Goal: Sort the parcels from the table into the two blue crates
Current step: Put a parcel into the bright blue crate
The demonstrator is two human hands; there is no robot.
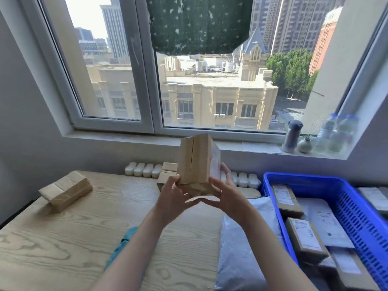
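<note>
- Parcel, a brown cardboard box, held upright above the pale wooden counter.
- Its lower end is clamped between left-hand grip and right-hand grip.

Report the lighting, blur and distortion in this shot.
Head view: bright daylight through the window backlights the raised box; the wide lens bows the frame; the water bottles on the sill look smeared, the table grain sharp.

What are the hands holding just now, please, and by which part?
A cardboard box, lifted above the table. The left hand grips its bottom left corner and the right hand its bottom right edge.
</note>
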